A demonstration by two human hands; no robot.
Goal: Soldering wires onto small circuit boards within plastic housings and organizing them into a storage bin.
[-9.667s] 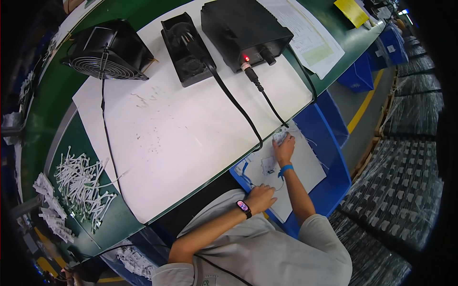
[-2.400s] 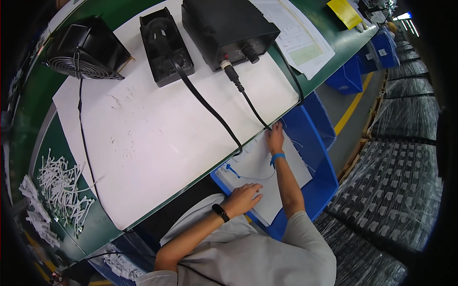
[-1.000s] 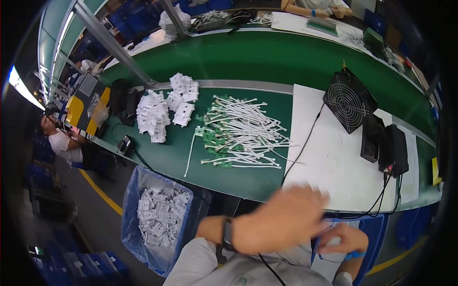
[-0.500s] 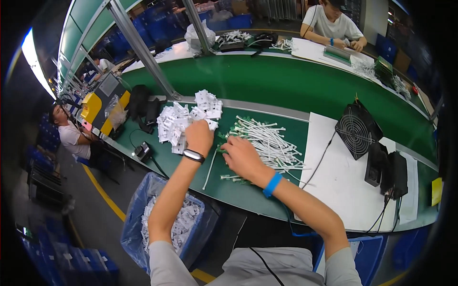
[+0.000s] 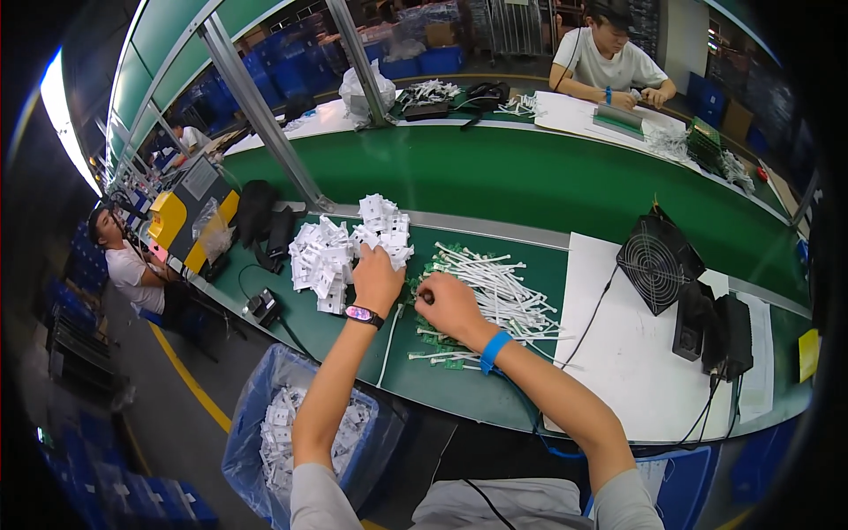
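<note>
My left hand is at the near right side of a heap of white plastic parts. One finger points into the heap; the other fingertips are hidden behind the hand or among the parts. Just to the right, my right hand is closed, its fingers curled round a small dark round thing that I cannot make out. This hand is at the left end of a pile of white cables with small green circuit boards. A single white cable lies below my hands.
A blue bin of white parts stands below the bench's front edge. On the right, a black fan and black boxes rest on a white sheet. A metal post rises behind. Co-workers sit left and across.
The view has tilted up slightly. My right hand has curled its fingers, and the dark thing now shows in it. My left hand stays by the white heap, its wrist turned.
</note>
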